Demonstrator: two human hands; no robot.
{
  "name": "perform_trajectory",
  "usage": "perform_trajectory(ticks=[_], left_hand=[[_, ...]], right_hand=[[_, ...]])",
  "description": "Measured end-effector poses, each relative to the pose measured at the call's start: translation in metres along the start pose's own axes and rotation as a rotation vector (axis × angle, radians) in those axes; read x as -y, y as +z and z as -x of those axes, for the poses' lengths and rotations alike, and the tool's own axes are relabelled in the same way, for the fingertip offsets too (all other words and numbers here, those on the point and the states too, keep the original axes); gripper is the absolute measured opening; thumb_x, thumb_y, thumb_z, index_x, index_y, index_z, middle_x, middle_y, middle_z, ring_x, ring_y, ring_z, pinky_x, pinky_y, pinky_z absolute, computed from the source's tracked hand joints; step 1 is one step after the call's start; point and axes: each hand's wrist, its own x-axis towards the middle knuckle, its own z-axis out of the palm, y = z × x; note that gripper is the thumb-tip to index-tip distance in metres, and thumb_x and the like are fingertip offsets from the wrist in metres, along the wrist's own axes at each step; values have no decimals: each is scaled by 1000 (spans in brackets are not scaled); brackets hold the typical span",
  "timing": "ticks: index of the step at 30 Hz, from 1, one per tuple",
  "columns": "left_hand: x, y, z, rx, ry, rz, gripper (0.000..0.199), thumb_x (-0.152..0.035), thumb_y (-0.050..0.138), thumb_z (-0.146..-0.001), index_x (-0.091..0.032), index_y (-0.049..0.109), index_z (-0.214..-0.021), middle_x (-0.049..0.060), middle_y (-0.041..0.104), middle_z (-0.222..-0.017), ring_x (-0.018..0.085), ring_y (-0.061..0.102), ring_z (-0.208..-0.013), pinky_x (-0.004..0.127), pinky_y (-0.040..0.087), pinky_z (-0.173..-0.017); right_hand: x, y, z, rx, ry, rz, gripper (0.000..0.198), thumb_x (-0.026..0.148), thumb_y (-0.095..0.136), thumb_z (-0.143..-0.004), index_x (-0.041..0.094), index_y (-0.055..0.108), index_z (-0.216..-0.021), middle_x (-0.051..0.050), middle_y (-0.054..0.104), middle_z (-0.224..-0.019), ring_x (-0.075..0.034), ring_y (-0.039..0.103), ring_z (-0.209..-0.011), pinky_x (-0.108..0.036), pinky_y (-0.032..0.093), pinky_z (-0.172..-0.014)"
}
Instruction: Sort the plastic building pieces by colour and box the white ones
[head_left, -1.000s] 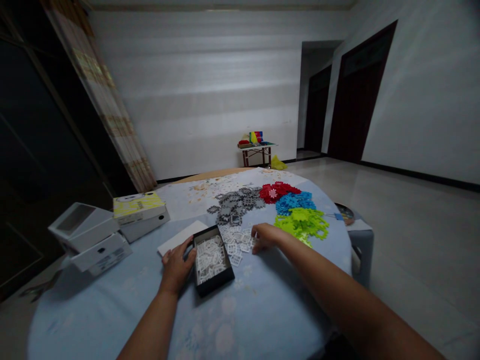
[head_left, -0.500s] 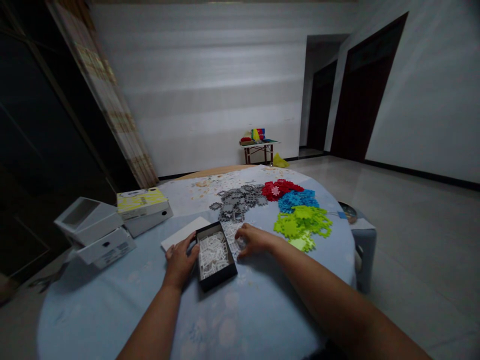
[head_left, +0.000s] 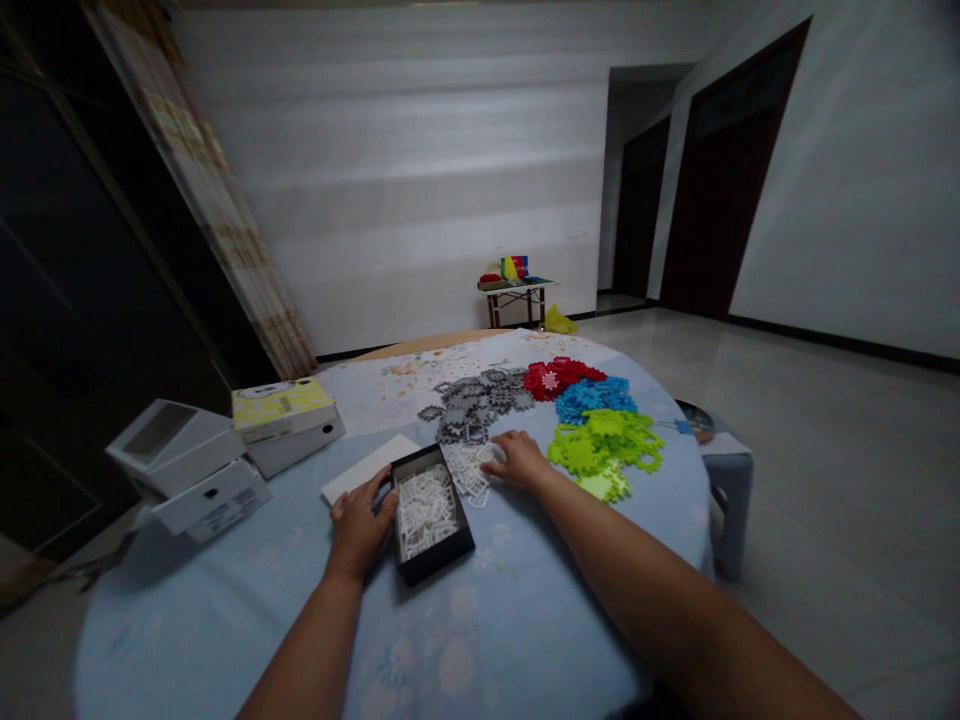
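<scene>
On the table, a black open-topped box (head_left: 437,572) holds a heap of small white plastic pieces (head_left: 427,505). My left hand (head_left: 364,520) grips the box's left wall, with the thumb and fingers against its edge. Beside the box's right wall lies a loose pile of white pieces (head_left: 469,472). Over the right side of that pile is my right hand (head_left: 517,462), its thumb and fingers apart and bent downward. The fingertips touch or nearly touch the pieces, and nothing shows in the hand. Part of a flat white lid or card (head_left: 367,468) is under my left hand.
Piles of gear-shaped pieces spread beyond: grey (head_left: 476,402), red (head_left: 562,376), blue (head_left: 596,400) and lime green (head_left: 607,445). White boxes (head_left: 180,450) and a yellow-topped box (head_left: 286,420) stand at left. A grey stool (head_left: 727,500) is by the table's right edge.
My right hand has shifted slightly away from me and to the right, uncovering more of the loose white pile. My left hand and the black box stay in place.
</scene>
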Motion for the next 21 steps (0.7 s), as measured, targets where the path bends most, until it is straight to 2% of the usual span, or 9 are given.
perform_trajectory(ticks=[3,10,14,18,21], left_hand=[[1,1,0,-7,3,-6,49,-39,38,-82,-21,54,-124,9,61,-124,24,50,-120,48,20,-107],[1,1,-1,-13,8,-37,49,-38,38,-81,-20,55,-124,10,62,-123,25,51,-119,49,23,-106],[1,0,0,-14,6,-38,49,-38,38,-81,-19,54,-124,10,61,-123,25,51,-119,49,22,-106],[2,1,0,-12,12,-25,49,-38,39,-82,-20,54,-125,10,61,-124,25,50,-119,50,22,-106],[3,2,-1,-19,15,-17,48,-38,40,-81,-22,55,-124,8,61,-124,25,50,-119,50,22,-107]], right_hand=[[0,0,1,56,-12,28,51,50,62,-75,18,62,-114,-14,59,-113,-29,49,-107,-38,36,-88],[-1,3,0,71,-94,-15,32,35,58,-81,18,66,-108,-11,64,-106,-22,53,-104,-28,36,-88],[3,8,-3,25,-100,-37,48,46,57,-81,17,59,-120,-12,59,-116,-23,49,-110,-29,36,-90],[14,12,-4,23,-179,-32,68,64,60,-71,18,57,-121,-13,56,-121,-27,46,-112,-35,37,-92],[20,11,-3,69,-220,19,66,63,65,-66,20,61,-116,-13,58,-118,-28,47,-108,-37,38,-90]])
